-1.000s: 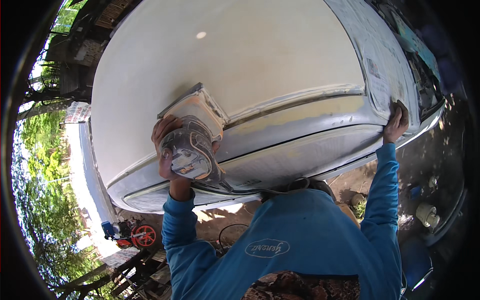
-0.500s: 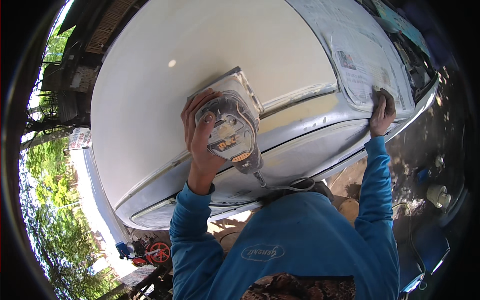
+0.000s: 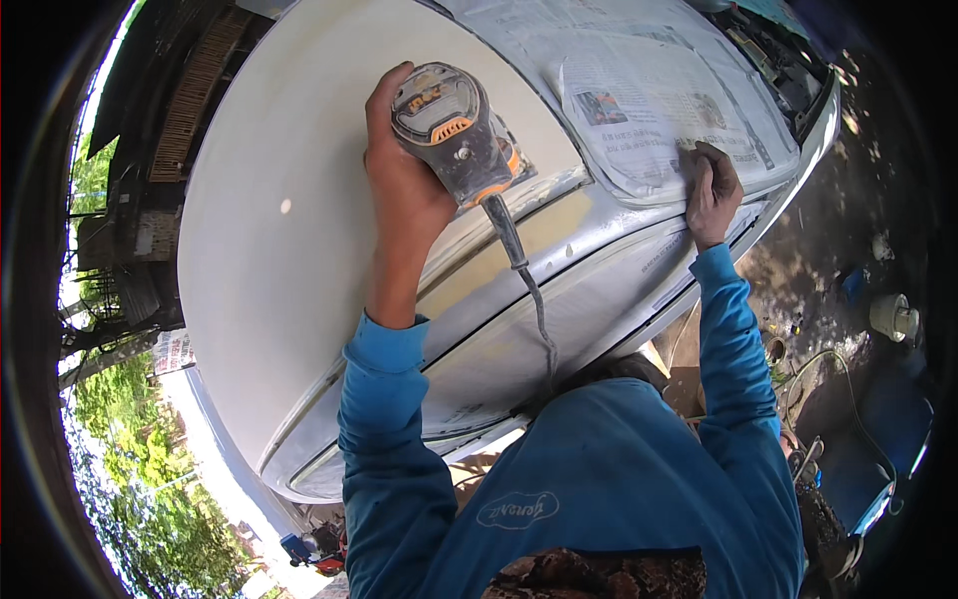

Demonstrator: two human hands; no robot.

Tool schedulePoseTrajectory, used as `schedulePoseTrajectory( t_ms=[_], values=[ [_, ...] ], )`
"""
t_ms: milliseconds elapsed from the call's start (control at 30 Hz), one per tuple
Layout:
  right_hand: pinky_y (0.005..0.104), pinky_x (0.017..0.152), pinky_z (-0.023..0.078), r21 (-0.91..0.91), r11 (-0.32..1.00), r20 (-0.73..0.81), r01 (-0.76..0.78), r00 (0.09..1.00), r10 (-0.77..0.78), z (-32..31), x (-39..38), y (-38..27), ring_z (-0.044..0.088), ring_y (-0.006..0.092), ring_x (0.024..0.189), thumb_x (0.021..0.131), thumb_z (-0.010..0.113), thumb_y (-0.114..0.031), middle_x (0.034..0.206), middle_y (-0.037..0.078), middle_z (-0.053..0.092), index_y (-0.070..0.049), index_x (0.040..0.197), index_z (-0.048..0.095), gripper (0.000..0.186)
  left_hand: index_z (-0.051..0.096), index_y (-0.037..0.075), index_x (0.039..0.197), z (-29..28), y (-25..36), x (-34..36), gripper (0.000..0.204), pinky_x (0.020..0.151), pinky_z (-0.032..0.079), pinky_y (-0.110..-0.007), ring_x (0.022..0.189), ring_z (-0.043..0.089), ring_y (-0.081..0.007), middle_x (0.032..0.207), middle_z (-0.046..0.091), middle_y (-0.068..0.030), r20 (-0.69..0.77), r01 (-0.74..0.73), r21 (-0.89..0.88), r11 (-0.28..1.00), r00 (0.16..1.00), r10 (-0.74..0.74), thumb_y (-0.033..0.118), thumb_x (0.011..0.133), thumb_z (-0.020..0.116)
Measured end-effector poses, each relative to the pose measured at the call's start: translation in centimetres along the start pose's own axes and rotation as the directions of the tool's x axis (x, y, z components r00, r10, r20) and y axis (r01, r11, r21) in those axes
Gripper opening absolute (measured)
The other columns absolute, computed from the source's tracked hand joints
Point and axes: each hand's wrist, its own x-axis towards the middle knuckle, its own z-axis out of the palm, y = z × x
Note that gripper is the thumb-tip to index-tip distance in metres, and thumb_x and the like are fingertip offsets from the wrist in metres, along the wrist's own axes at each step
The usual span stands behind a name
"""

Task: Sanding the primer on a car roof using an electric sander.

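My left hand (image 3: 404, 195) is wrapped round the dusty grey and orange body of a power sander (image 3: 449, 120). The sander rests on the cream-coloured car roof (image 3: 279, 299) close to its edge by the windshield; its sanding pad is mostly hidden beneath the body. A dark cord (image 3: 539, 309) runs from its rear down along the car's side toward my body. My right hand (image 3: 714, 200) holds nothing and leans, fingers loosely bent and apart, on the newspaper (image 3: 649, 120) covering the windshield, beside the side pillar.
Below the roof edge, the car's side windows (image 3: 579, 299) are covered too. The uncovered engine bay (image 3: 763, 65) lies at the far right. A white bucket-like container (image 3: 891, 317) and a pale hose or cable (image 3: 848, 369) are on the shaded ground. Trees show at the left.
The sander, in my left hand, has moved forward along the roof and turned, its cord now stretched longer. The view has shifted; my right hand stays on the newspaper by the pillar.
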Motion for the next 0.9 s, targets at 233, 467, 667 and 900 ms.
schedulePoseTrajectory(
  t_ms=[233, 467, 667, 900],
  values=[
    [0.0257, 0.082, 0.049, -0.009, 1.000, -0.006, 0.018, 1.000, -0.018, -0.2, -0.1, -0.5, 0.064, 0.0139, 0.087, 0.098, 0.055, -0.009, 0.093, 0.009, 0.070, 0.003, 0.110, 0.068, 0.021, 0.044, 0.004, 0.142, 1.7, 0.9, -0.8, 0.103, 0.101, 0.050, -0.035, 0.114, 0.061, -0.0215, 0.127, 0.058, -0.0113, 0.031, -0.027, 0.078, 0.997, 0.999, 0.024, 0.015, 0.056, 0.099],
    [0.0266, 0.081, 0.050, -0.057, 0.996, 0.005, 0.065, 0.998, -0.065, -0.1, 0.0, -0.8, 0.065, 0.0148, 0.086, 0.097, 0.055, -0.009, 0.091, 0.010, 0.071, 0.003, 0.109, 0.069, 0.021, 0.044, 0.005, 0.144, -1.9, 1.6, -3.6, 0.103, 0.106, 0.047, -0.037, 0.122, 0.056, -0.0251, 0.134, 0.052, -0.0121, -0.061, 0.021, 0.226, 0.974, 0.998, -0.008, 0.018, 0.057, 0.099],
    [0.0270, 0.081, 0.050, -0.032, 0.996, 0.020, 0.081, 0.997, -0.081, -0.1, 0.1, -0.1, 0.066, 0.0154, 0.086, 0.099, 0.055, -0.011, 0.092, 0.011, 0.071, 0.004, 0.109, 0.069, 0.022, 0.040, 0.001, 0.145, -7.3, 0.9, -7.3, 0.107, 0.102, 0.050, -0.036, 0.118, 0.059, -0.0245, 0.132, 0.053, -0.0130, -0.192, 0.036, 0.248, 0.968, 0.981, 0.013, 0.020, 0.058, 0.099],
    [0.0239, 0.076, 0.047, -0.023, 0.994, 0.006, 0.103, 0.995, -0.103, -0.1, 0.1, 0.2, 0.058, 0.0100, 0.080, 0.101, 0.055, -0.011, 0.091, 0.005, 0.067, 0.004, 0.112, 0.068, 0.023, 0.040, -0.004, 0.144, -15.2, -0.9, -12.8, 0.096, 0.103, 0.048, -0.038, 0.117, 0.059, -0.0280, 0.129, 0.057, -0.0183, -0.364, 0.106, 0.407, 0.907, 0.930, 0.054, 0.026, 0.070, 0.092]
  ],
)
